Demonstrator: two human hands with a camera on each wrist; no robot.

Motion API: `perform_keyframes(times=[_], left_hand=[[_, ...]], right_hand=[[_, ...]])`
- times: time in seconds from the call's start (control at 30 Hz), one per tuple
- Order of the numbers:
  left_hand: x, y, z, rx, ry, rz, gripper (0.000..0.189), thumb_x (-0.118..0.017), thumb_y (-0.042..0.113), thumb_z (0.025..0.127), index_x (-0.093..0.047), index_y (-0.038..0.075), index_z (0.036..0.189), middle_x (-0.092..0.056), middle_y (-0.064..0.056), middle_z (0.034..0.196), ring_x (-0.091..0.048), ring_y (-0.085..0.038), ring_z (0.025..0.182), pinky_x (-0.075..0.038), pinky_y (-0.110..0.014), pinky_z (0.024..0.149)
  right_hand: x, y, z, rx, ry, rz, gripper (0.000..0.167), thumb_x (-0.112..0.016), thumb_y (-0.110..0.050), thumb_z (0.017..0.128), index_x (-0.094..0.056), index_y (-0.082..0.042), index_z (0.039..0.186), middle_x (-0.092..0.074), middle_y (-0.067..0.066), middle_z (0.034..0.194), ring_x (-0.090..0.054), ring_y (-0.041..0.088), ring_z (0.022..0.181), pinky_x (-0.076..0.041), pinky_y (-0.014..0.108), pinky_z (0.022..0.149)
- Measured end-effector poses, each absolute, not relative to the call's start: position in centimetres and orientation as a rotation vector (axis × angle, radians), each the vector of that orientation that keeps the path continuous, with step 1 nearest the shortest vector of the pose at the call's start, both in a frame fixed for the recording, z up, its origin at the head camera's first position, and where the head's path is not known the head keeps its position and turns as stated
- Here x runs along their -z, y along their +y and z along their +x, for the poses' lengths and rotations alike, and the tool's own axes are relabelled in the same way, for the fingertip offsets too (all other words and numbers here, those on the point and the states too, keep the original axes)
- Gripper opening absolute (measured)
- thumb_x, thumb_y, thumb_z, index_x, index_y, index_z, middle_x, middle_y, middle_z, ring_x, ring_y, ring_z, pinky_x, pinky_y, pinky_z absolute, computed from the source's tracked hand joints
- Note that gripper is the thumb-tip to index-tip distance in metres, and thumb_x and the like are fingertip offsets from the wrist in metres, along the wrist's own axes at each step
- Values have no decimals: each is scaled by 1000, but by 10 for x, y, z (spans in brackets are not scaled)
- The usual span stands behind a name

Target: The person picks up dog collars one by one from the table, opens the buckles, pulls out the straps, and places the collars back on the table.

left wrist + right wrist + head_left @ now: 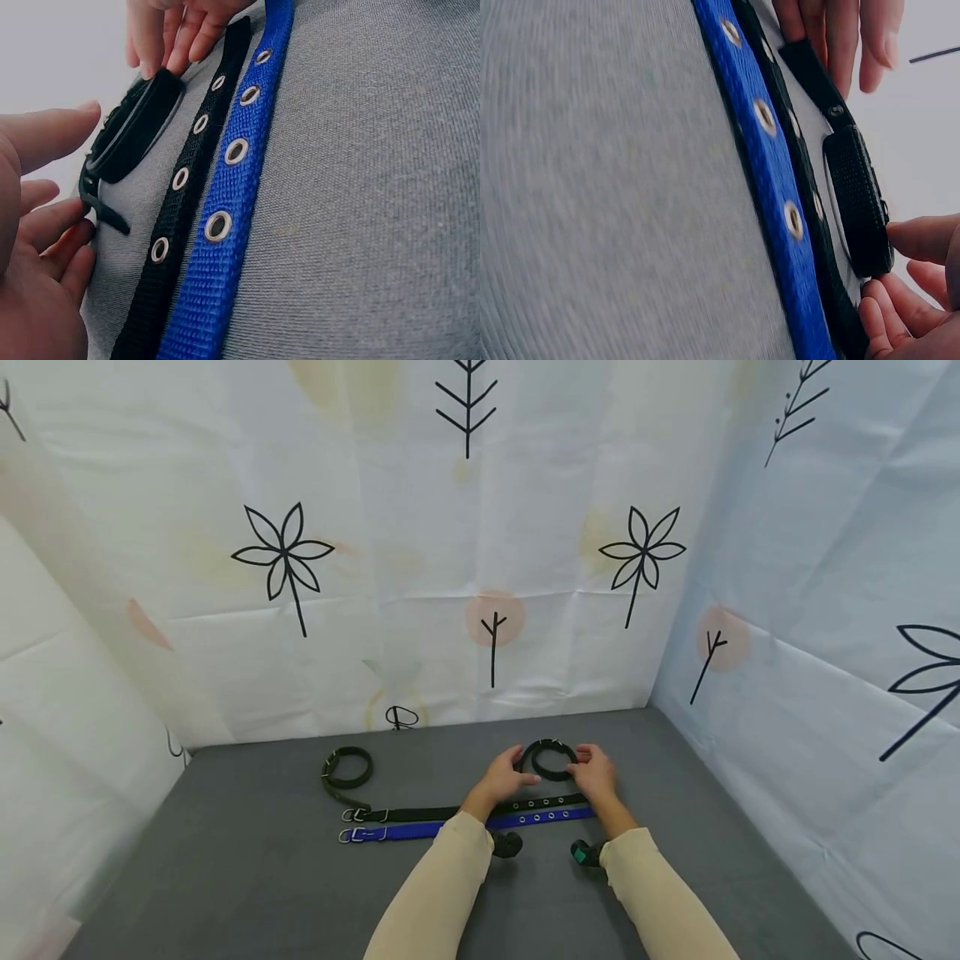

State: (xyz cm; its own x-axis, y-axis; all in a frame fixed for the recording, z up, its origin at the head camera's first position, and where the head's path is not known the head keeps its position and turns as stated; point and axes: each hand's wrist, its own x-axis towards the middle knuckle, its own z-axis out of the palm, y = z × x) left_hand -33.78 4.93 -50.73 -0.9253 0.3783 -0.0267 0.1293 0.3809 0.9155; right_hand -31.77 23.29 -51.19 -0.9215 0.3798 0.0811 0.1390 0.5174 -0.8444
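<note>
Near the back of the table a black webbing collar [551, 777] lies rolled into a ring, with a short tail at its left. My right hand [596, 777] pinches the ring's right edge, thumb on the outer side and fingers low against it in the right wrist view. At the tail, my left hand [501, 781] touches the strap with its fingers extended and its thumb apart. In front of both hands a straight black collar [420, 815] and a blue collar [408, 832] lie side by side. Metal eyelets show on their right ends and buckles on their left. My left forearm partly hides both.
A dark green rolled collar [331, 770] lies at the back left, its tail reaching the black collar's buckle. The grey table [225, 860] meets a patterned white cloth [420, 635] behind and at both sides. Dark wrist devices [507, 845] sit under both wrists.
</note>
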Motion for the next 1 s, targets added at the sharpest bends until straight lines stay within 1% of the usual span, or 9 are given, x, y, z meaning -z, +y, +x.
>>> perform_keyframes(times=[0.27, 0.4, 0.57, 0.63, 0.8, 0.9, 1.0], left_hand=[[510, 47, -335, -1639, 2403, 435, 65, -73, 10, 87, -41, -5, 143, -50, -21, 139, -44, -36, 130, -38, -49, 102], [513, 46, -335, -1737, 2391, 387, 57, -72, 7, 88, -47, -5, 138, -56, -21, 132, -52, -35, 122, -45, -46, 96], [514, 45, -333, -1905, 2388, 338, 48, -70, 3, 89, -53, -6, 133, -59, -21, 126, -59, -34, 114, -51, -42, 88], [513, 45, -333, -1965, 2428, 316, 43, -71, 2, 87, -58, -6, 128, -63, -20, 120, -62, -33, 108, -53, -41, 83], [506, 45, -333, -2075, 2565, 234, 33, -75, 4, 85, -67, -2, 116, -68, -10, 101, -66, -26, 94, -55, -36, 75], [497, 45, -333, -2111, 2610, 212, 32, -76, 7, 85, -68, 0, 115, -69, -7, 100, -66, -23, 92, -55, -35, 73], [485, 45, -332, -2143, 2630, 227, 33, -77, 7, 84, -69, 3, 116, -69, -7, 105, -65, -22, 93, -55, -34, 73]], right_hand=[[511, 219, -319, -1368, -2529, -409, 43, -71, 4, 83, -55, 6, 123, -62, 27, 112, -60, 39, 100, -48, 48, 84], [510, 214, -321, -1351, -2537, -417, 46, -73, 5, 81, -56, 5, 123, -63, 25, 110, -60, 37, 98, -49, 47, 82], [509, 208, -320, -1326, -2493, -429, 45, -72, 7, 79, -58, 3, 121, -62, 22, 105, -59, 36, 95, -49, 47, 79], [508, 206, -319, -1342, -2454, -426, 44, -71, 9, 78, -59, 3, 121, -62, 21, 103, -60, 36, 94, -50, 47, 78], [501, 201, -318, -1393, -2337, -372, 41, -69, 10, 80, -61, 2, 120, -63, 20, 101, -62, 36, 97, -50, 47, 80], [495, 197, -316, -1407, -2254, -315, 39, -69, 10, 81, -62, 3, 118, -62, 20, 101, -62, 36, 97, -50, 48, 82], [485, 192, -313, -1420, -2163, -252, 36, -69, 11, 81, -64, 4, 116, -61, 21, 101, -61, 37, 96, -50, 48, 82]])
